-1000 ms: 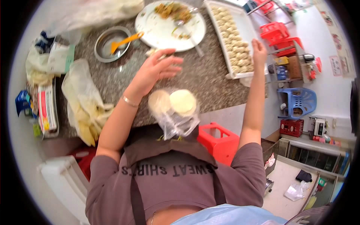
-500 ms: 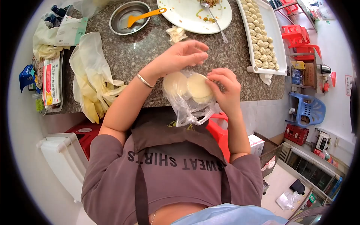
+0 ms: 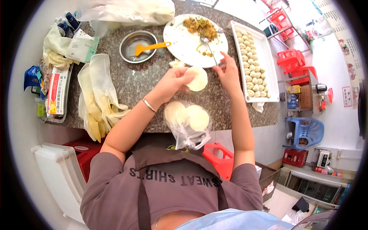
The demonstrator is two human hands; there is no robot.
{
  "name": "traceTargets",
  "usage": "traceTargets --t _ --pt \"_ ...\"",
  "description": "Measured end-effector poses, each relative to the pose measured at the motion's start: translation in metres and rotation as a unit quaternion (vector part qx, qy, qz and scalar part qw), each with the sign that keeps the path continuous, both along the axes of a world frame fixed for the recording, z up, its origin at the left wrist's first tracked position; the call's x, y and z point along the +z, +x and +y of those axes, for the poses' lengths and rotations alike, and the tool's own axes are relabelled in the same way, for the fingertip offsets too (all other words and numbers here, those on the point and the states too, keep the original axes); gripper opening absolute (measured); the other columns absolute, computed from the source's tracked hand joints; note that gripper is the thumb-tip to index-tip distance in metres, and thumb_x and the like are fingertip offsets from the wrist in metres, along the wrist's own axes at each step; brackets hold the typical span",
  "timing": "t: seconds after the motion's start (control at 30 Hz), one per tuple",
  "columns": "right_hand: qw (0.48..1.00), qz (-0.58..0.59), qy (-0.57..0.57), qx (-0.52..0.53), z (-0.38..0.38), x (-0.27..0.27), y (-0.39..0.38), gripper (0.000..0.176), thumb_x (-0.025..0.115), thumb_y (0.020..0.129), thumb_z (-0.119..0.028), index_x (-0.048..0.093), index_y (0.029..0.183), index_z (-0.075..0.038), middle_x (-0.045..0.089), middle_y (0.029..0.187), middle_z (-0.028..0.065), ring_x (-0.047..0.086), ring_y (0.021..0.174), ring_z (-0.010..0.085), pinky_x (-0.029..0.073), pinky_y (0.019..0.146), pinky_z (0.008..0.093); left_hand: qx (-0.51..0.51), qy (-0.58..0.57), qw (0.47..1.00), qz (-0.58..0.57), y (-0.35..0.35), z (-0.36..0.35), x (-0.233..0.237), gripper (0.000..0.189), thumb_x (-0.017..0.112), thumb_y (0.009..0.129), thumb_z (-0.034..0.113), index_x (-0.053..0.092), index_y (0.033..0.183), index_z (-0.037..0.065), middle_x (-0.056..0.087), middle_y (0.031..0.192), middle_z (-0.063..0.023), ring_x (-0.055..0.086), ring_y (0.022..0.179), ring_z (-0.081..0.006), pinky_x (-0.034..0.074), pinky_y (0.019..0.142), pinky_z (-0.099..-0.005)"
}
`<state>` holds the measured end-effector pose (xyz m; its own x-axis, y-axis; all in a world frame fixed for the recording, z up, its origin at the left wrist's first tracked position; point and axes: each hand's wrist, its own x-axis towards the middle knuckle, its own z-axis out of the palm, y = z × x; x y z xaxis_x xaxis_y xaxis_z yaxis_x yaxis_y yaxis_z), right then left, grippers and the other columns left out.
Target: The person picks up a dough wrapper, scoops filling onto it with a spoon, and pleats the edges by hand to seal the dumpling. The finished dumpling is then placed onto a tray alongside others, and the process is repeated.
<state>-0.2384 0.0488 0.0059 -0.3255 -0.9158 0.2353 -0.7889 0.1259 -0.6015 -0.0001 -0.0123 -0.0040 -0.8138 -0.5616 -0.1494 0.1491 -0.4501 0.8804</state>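
A round dumpling wrapper [image 3: 197, 79] is held at its left edge between the thumb and fingers of my left hand [image 3: 174, 82], above the counter. My right hand [image 3: 229, 74] is at the plate's near right edge, thumb and forefinger closed about the handle end of a metal spoon [image 3: 209, 46]. The spoon's bowl rests on the white plate [image 3: 178, 42], by a heap of chopped filling [image 3: 201, 27]. Closer to my body, a clear plastic bag [image 3: 188, 138] with two stacks of round wrappers [image 3: 198, 118] lies at the counter's front edge.
A white tray [image 3: 273, 76] of pleated dumplings [image 3: 253, 73] is to the right. A metal bowl [image 3: 128, 57] with an orange spatula [image 3: 151, 47] stands left of the plate. Pale gloves [image 3: 97, 92], boxes and a large plastic bag [image 3: 130, 13] lie on the left and back of the granite counter.
My left hand now holds a single wrapper, raised off the bag. My right hand has moved from the bagged wrappers to the spoon handle. The view has tilted, showing more of the plate.
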Motion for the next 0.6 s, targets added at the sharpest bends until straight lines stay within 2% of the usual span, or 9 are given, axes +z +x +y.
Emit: traceTargets --t 0.07,0.13,0.2,0.23,0.3,0.33,0.47,0.6 --pt "1.0 -0.017 0.013 0.015 -0.008 0.005 -0.001 0.05 0.068 0.083 -0.007 0.053 0.131 -0.008 0.06 0.098 0.0124 0.061 0.07 0.0204 0.051 0.071 0.0345 0.013 0.09 0.995 0.044 -0.001 -0.002 -0.007 0.031 0.06 0.094 0.016 0.059 0.122 0.002 0.067 0.108 -0.0044 0.066 0.09 -0.0106 0.055 0.076 -0.0248" --pt "0.999 -0.026 0.024 0.015 -0.02 0.011 -0.002 0.046 0.066 0.084 -0.007 0.056 0.129 -0.008 0.063 0.094 0.0138 0.062 0.069 0.0226 0.051 0.07 0.0354 0.025 0.118 0.991 0.062 -0.002 0.0 -0.002 0.032 0.06 0.094 0.015 0.058 0.123 0.002 0.067 0.11 -0.0054 0.066 0.093 -0.0122 0.055 0.079 -0.0261" --pt "0.997 0.032 0.075 -0.015 -0.031 0.019 -0.004 0.032 0.062 0.087 -0.01 0.064 0.118 -0.006 0.066 0.083 0.0173 0.064 0.07 0.0288 0.051 0.069 0.0379 0.021 0.151 0.985 0.075 -0.004 0.0 -0.006 0.035 0.061 0.093 0.013 0.055 0.126 0.002 0.065 0.116 -0.0071 0.066 0.099 -0.0142 0.056 0.086 -0.0295" --pt "0.997 0.034 0.072 -0.012 -0.034 0.023 -0.003 0.032 0.062 0.087 -0.01 0.064 0.118 -0.006 0.066 0.083 0.0173 0.064 0.07 0.0288 0.051 0.069 0.0379 0.023 0.149 0.986 0.078 -0.004 -0.001 -0.009 0.035 0.061 0.093 0.013 0.055 0.126 0.002 0.065 0.116 -0.0071 0.066 0.099 -0.0142 0.056 0.086 -0.0295" --pt "0.996 0.069 -0.015 -0.056 -0.038 0.03 -0.001 0.023 0.058 0.089 -0.013 0.069 0.108 -0.006 0.066 0.079 0.0196 0.065 0.072 0.0334 0.051 0.069 0.0401 0.021 0.167 0.982 0.08 -0.005 -0.001 -0.012 0.034 0.061 0.093 0.014 0.056 0.124 0.001 0.065 0.115 -0.0071 0.066 0.1 -0.0143 0.055 0.088 -0.0292" --pt "0.993 0.068 -0.067 -0.073 -0.041 0.029 -0.004 0.023 0.056 0.09 -0.012 0.071 0.107 -0.006 0.067 0.084 0.019 0.066 0.074 0.0338 0.051 0.068 0.0403 0.015 0.166 0.983 0.073 -0.004 -0.002 -0.01 0.035 0.062 0.092 0.014 0.056 0.124 0.001 0.065 0.114 -0.0067 0.066 0.1 -0.014 0.055 0.088 -0.0293" --pt "0.985 0.15 -0.07 -0.042 -0.032 -0.012 -0.022 0.023 0.056 0.089 -0.01 0.071 0.106 -0.006 0.066 0.081 0.0187 0.065 0.072 0.0343 0.049 0.064 0.0411 0.01 0.189 0.98 0.066 -0.005 -0.002 -0.017 0.033 0.061 0.09 0.01 0.057 0.121 -0.001 0.066 0.113 -0.0084 0.066 0.1 -0.0153 0.055 0.087 -0.0303" --pt "0.995 0.088 -0.026 -0.048 -0.009 0.006 -0.009 0.022 0.057 0.089 -0.008 0.071 0.106 -0.004 0.065 0.076 0.0195 0.064 0.067 0.0315 0.049 0.062 0.0381 0.036 0.199 0.978 0.052 -0.007 0.002 -0.019 0.033 0.057 0.089 0.004 0.055 0.12 -0.005 0.065 0.114 -0.0128 0.066 0.1 -0.019 0.055 0.086 -0.0321"
